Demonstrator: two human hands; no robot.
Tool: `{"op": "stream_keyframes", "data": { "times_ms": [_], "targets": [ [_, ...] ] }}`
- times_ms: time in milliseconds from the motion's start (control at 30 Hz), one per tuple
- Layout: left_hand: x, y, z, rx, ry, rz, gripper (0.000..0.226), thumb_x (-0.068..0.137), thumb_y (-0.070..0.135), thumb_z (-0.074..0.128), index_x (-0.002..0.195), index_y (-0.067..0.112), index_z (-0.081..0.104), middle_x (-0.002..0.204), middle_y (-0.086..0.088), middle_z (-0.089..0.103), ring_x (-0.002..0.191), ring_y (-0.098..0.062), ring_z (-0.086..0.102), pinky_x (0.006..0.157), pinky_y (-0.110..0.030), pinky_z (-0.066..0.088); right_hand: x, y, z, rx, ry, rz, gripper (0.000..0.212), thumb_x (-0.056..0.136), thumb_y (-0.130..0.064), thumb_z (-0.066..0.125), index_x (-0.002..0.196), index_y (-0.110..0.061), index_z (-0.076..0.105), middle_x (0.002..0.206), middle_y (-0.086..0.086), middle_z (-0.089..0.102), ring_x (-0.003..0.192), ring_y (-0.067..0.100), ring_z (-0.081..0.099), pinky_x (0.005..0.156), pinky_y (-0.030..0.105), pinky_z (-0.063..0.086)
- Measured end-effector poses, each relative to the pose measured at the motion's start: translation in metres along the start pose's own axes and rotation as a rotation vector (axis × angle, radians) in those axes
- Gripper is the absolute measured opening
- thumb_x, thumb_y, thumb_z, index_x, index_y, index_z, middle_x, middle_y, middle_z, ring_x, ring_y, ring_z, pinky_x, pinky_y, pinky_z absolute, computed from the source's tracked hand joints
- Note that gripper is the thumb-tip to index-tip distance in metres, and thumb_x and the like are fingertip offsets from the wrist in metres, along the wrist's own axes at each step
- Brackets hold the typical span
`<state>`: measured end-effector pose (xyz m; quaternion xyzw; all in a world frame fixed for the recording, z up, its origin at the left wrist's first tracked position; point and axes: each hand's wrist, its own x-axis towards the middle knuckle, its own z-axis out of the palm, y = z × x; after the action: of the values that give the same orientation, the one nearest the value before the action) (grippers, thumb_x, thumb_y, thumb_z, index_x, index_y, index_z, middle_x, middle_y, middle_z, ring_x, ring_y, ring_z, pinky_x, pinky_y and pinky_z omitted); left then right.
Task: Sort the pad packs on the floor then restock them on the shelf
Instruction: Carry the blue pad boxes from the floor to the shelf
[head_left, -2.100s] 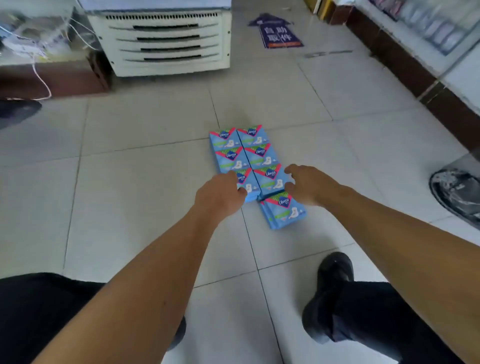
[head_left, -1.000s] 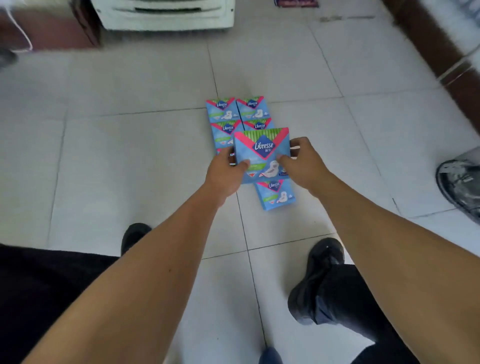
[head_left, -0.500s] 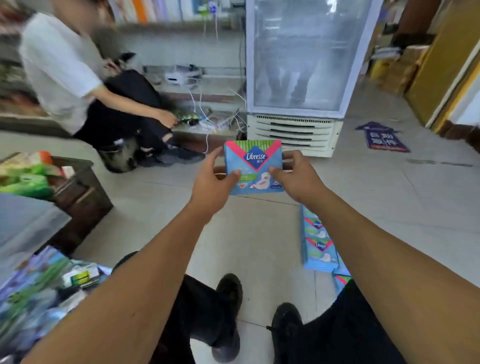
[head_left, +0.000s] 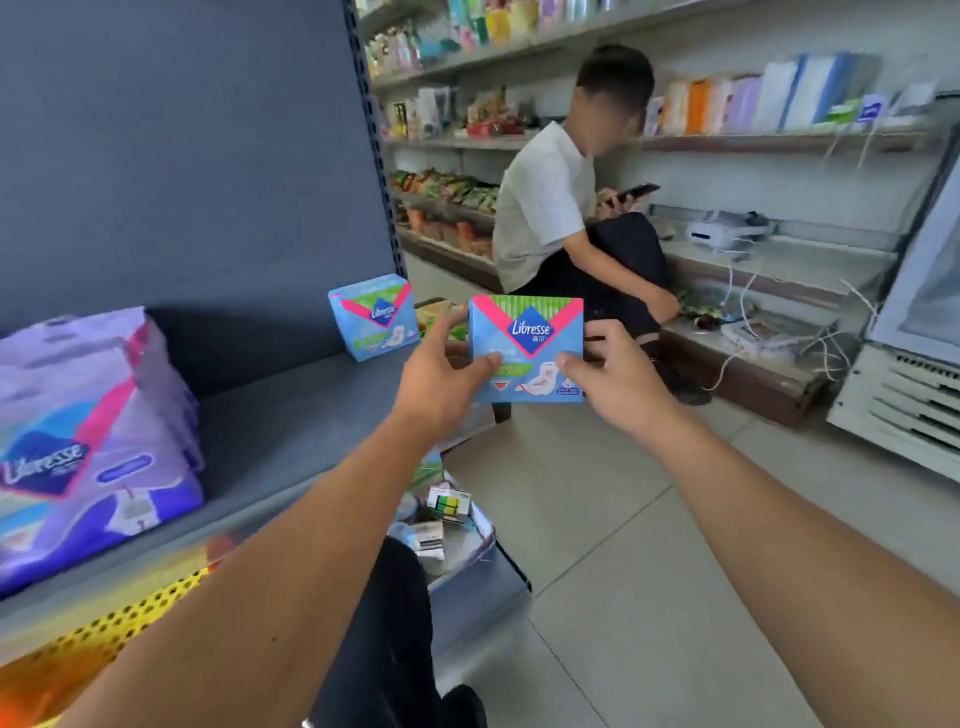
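Since the earlier frame, the view is swinging left from the glass-door cooler toward the grey shelf (head_left: 291, 415), and the held blue pad pack (head_left: 525, 348) is now hanging just off the shelf's right end rather than over open floor.

Both hands are holding this pack upright, printed face toward the camera. The left hand (head_left: 441, 374) is forming a narrow grip on the pack's left edge: thumb across the lower front face, fingers wrapping behind. The right hand (head_left: 613, 374) is forming a matching narrow grip on the right edge, thumb on the front lower corner, fingers behind the pack.

Relative to the grip:
- Just to the left and slightly beyond, a second blue pad pack (head_left: 375, 317) is standing on the shelf at its far right end, tilted slightly, not touching the held pack.
- Well to the left and nearer the camera, a stack of purple pad packs (head_left: 93, 441) is sitting on the same shelf.
- Below the grip, a lower tray (head_left: 467, 577) is holding small boxed items.
- Beyond the grip, a seated person in a white shirt (head_left: 545, 208) is holding a phone in front of the stocked wall shelves (head_left: 779, 140).
- Far right, the cooler's white base grille (head_left: 904, 405) is showing.
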<state>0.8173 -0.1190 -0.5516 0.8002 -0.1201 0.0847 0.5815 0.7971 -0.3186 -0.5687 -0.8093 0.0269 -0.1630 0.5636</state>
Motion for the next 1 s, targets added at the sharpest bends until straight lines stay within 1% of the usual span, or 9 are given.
{"op": "stream_keyframes", "data": {
  "times_ms": [100, 200, 267, 367, 500, 633, 833, 900, 1000],
  "targets": [
    [0.006, -0.021, -0.036, 0.047, 0.103, -0.048, 0.054, 0.085, 0.025, 0.073, 0.132, 0.031, 0.046, 0.11, 0.002, 0.067, 0.094, -0.01, 0.066, 0.082, -0.032, 0.057, 0.019, -0.011, 0.044, -0.022, -0.081, -0.048, 0.031, 0.088, -0.024, 0.069, 0.113, -0.023, 0.05, 0.112, -0.005, 0.067, 0.1, 0.011, 0.066, 0.089, 0.04, 0.055],
    [0.016, -0.041, -0.056, 0.064, 0.175, -0.089, 0.057, 0.086, 0.025, 0.073, 0.135, 0.028, 0.044, 0.108, 0.005, 0.066, 0.093, -0.01, 0.066, 0.075, -0.025, 0.054, 0.042, -0.015, 0.077, -0.074, -0.133, -0.085, 0.031, 0.085, -0.027, 0.069, 0.109, -0.03, 0.05, 0.11, -0.008, 0.069, 0.099, 0.011, 0.066, 0.09, 0.044, 0.053],
    [0.027, -0.051, -0.065, 0.089, 0.214, -0.111, 0.055, 0.086, 0.026, 0.072, 0.134, 0.026, 0.045, 0.107, 0.007, 0.064, 0.092, -0.008, 0.064, 0.074, -0.023, 0.051, 0.059, -0.016, 0.095, -0.101, -0.162, -0.094, 0.033, 0.086, -0.026, 0.068, 0.113, -0.027, 0.05, 0.112, -0.008, 0.068, 0.099, 0.011, 0.066, 0.09, 0.043, 0.053],
    [0.052, -0.067, -0.075, 0.126, 0.267, -0.142, 0.051, 0.086, 0.025, 0.072, 0.132, 0.023, 0.048, 0.104, 0.01, 0.063, 0.086, -0.003, 0.061, 0.076, -0.024, 0.049, 0.087, -0.017, 0.12, -0.106, -0.202, -0.119, 0.033, 0.088, -0.021, 0.066, 0.118, -0.023, 0.052, 0.114, -0.007, 0.067, 0.099, 0.009, 0.065, 0.089, 0.036, 0.053],
    [0.089, -0.089, -0.084, 0.165, 0.33, -0.179, 0.054, 0.085, 0.025, 0.073, 0.132, 0.021, 0.047, 0.108, 0.009, 0.062, 0.089, -0.006, 0.063, 0.08, -0.03, 0.053, 0.13, -0.014, 0.153, -0.156, -0.245, -0.152, 0.032, 0.091, -0.021, 0.064, 0.12, -0.023, 0.052, 0.114, -0.008, 0.066, 0.098, 0.008, 0.064, 0.074, 0.02, 0.048],
    [0.123, -0.109, -0.089, 0.221, 0.416, -0.182, 0.052, 0.082, 0.026, 0.074, 0.127, 0.024, 0.048, 0.117, 0.005, 0.06, 0.097, -0.012, 0.063, 0.087, -0.04, 0.054, 0.174, -0.006, 0.184, -0.149, -0.267, -0.162, 0.029, 0.091, -0.019, 0.064, 0.117, -0.025, 0.053, 0.116, -0.005, 0.065, 0.104, 0.014, 0.064, 0.086, 0.034, 0.052],
    [0.143, -0.136, -0.091, 0.333, 0.482, -0.21, 0.046, 0.081, 0.022, 0.073, 0.117, 0.025, 0.045, 0.117, 0.004, 0.056, 0.101, -0.016, 0.06, 0.087, -0.042, 0.052, 0.207, 0.011, 0.224, -0.174, -0.301, -0.158, 0.031, 0.09, -0.021, 0.066, 0.118, -0.017, 0.054, 0.118, -0.003, 0.065, 0.102, 0.018, 0.063, 0.078, 0.032, 0.049],
    [0.144, -0.142, -0.092, 0.342, 0.488, -0.213, 0.043, 0.083, 0.021, 0.072, 0.115, 0.025, 0.044, 0.118, 0.004, 0.055, 0.101, -0.016, 0.059, 0.087, -0.042, 0.052, 0.208, 0.016, 0.231, -0.197, -0.301, -0.152, 0.033, 0.091, -0.026, 0.066, 0.12, -0.016, 0.053, 0.117, -0.003, 0.064, 0.1, 0.015, 0.062, 0.068, 0.026, 0.045],
    [0.146, -0.146, -0.092, 0.332, 0.488, -0.198, 0.042, 0.084, 0.022, 0.072, 0.115, 0.026, 0.044, 0.117, 0.006, 0.058, 0.103, -0.012, 0.059, 0.088, -0.039, 0.052, 0.21, 0.02, 0.231, -0.185, -0.295, -0.163, 0.036, 0.092, -0.03, 0.064, 0.124, -0.017, 0.051, 0.121, -0.004, 0.062, 0.103, 0.013, 0.06, 0.062, 0.019, 0.04]
  ]
}}
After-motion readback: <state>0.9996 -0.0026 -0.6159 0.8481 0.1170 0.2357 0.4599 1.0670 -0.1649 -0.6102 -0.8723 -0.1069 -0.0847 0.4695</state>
